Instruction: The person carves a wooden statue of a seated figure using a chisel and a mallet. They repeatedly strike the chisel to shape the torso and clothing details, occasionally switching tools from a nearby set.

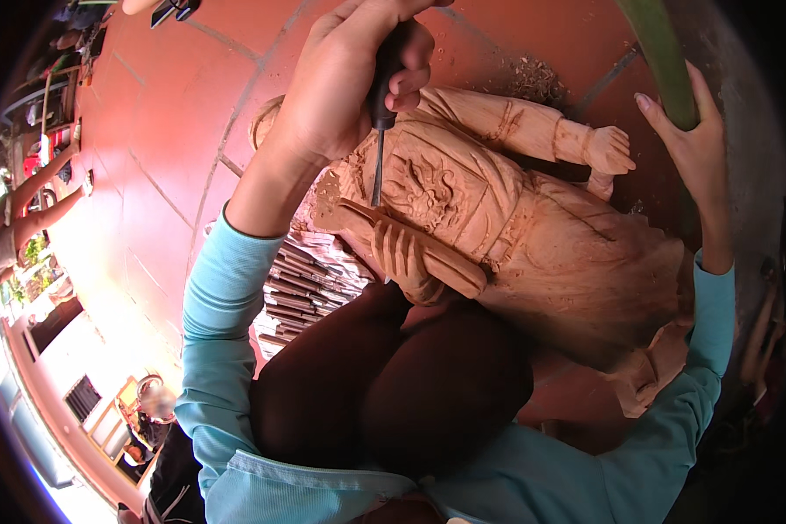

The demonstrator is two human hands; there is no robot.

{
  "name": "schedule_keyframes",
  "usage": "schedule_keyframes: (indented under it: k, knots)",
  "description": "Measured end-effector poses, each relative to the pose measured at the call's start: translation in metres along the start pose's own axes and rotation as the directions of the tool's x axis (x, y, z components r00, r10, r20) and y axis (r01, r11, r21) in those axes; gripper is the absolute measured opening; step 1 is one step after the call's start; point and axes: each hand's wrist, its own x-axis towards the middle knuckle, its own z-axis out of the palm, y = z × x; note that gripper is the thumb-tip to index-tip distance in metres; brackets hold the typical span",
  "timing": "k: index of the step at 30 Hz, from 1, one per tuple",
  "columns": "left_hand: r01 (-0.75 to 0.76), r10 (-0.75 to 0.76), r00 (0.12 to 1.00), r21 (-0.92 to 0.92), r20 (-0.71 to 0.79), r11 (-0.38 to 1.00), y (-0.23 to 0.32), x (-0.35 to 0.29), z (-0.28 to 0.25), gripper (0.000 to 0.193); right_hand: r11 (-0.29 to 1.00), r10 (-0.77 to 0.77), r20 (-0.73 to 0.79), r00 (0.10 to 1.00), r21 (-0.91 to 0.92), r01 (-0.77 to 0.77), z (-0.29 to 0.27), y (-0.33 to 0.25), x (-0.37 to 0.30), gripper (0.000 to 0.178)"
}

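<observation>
My left hand is wrapped round the dark handle of a carving chisel. Its thin metal blade points down, with the tip at the chest of a carved wooden figure, beside the edge of a flat tablet held by the figure's carved hand. The figure lies on its back before my knees, robed, with a relief pattern on its chest. At the upper right, my right hand has its thumb and a finger on either side of a thick green bar; its other fingers are hidden.
Several chisels lie in rows on a pale sheet left of my knees. Wood shavings are heaped on the red tiled floor beyond the figure. Another person's legs show at the far left.
</observation>
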Motion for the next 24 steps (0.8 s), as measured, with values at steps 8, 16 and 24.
schedule_keyframes:
  k: [8,16,24]
  knots:
    - [0.108,-0.101,0.99,-0.069,0.099,0.992,-0.012,0.004,-0.004,0.029,0.972,0.19,0.305,0.933,0.073,-0.222,0.045,0.006,0.033,0.045]
    - [0.178,-0.182,0.982,-0.059,-0.052,0.982,0.002,-0.001,0.018,0.027,0.99,0.139,0.264,0.955,-0.005,-0.142,0.054,0.006,0.032,0.04]
    - [0.141,-0.135,0.987,0.059,-0.092,0.988,0.0,-0.004,0.028,0.027,0.996,0.064,0.278,0.958,0.043,-0.079,0.051,0.006,0.029,0.037]
